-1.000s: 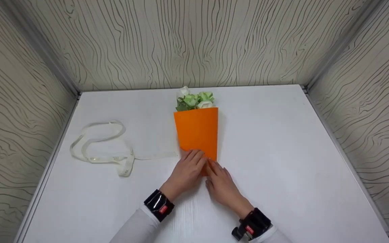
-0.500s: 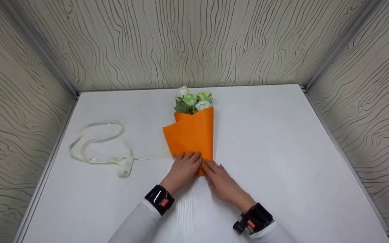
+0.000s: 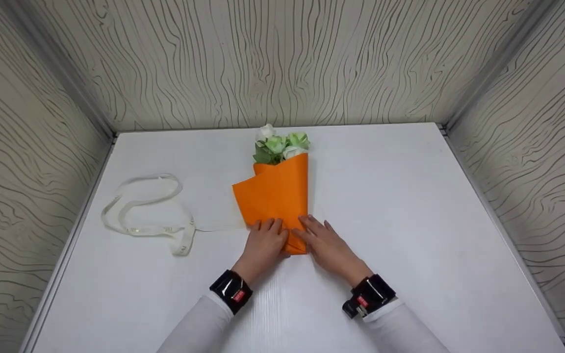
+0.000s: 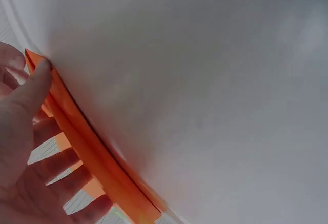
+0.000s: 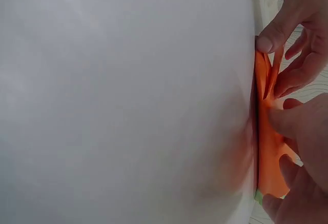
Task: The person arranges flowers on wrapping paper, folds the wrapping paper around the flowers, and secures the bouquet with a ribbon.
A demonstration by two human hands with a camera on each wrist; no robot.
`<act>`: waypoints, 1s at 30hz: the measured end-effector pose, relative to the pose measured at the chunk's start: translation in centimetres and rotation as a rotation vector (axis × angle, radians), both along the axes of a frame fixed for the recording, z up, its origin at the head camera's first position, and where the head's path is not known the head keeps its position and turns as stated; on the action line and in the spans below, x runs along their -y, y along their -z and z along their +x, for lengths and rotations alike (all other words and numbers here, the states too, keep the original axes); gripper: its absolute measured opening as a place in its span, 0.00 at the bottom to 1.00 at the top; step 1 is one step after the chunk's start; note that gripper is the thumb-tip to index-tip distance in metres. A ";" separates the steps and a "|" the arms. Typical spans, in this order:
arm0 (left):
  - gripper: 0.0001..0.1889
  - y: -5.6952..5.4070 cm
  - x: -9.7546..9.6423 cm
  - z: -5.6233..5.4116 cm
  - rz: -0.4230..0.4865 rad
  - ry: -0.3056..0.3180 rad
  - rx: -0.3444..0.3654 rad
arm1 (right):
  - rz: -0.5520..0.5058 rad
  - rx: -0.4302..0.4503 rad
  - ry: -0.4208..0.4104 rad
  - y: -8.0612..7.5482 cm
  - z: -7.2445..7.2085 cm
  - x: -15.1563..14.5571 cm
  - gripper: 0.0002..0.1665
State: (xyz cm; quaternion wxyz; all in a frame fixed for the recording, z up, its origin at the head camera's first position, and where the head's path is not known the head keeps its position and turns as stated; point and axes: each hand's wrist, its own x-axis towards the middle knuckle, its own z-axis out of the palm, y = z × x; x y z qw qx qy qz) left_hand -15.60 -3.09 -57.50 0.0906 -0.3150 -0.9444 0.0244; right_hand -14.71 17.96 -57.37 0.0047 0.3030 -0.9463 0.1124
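A bouquet of white and green flowers lies at the table's middle, its lower part inside orange wrapping paper. Folds gather at the paper's narrow lower end. My left hand holds the paper there; the right wrist view has its thumb at the folded end and its fingers on the other side. In the left wrist view its other fingers spread along the paper. My right hand rests on the paper's right edge, its fingers fairly straight. The stems are hidden.
A pale printed ribbon lies in loose loops on the white table, left of the bouquet. Its thin end runs toward the paper. Wood-patterned panels stand behind and on both sides.
The paper's upper layer has swung left, so a corner sticks out beside the bouquet. My right hand has shifted slightly right, onto the paper's right edge. The ribbon has stayed in place.
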 end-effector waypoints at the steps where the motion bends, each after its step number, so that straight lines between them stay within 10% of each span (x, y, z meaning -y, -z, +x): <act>1: 0.32 0.0 0.0 0.0 0.005 -0.010 -0.007 | 0.008 -0.011 -0.010 0.1 -0.2 0.0 0.31; 8: 0.35 -0.3 0.2 0.9 0.022 -0.030 -0.009 | -0.006 0.039 -0.004 0.4 -0.8 0.1 0.34; 19: 0.27 -1.0 -0.1 5.2 0.000 0.008 0.089 | 0.021 0.015 0.002 0.4 -1.0 0.0 0.34; 30: 0.31 -0.5 0.3 5.3 0.017 0.056 0.245 | 0.119 0.000 -0.043 0.6 -2.2 0.6 0.32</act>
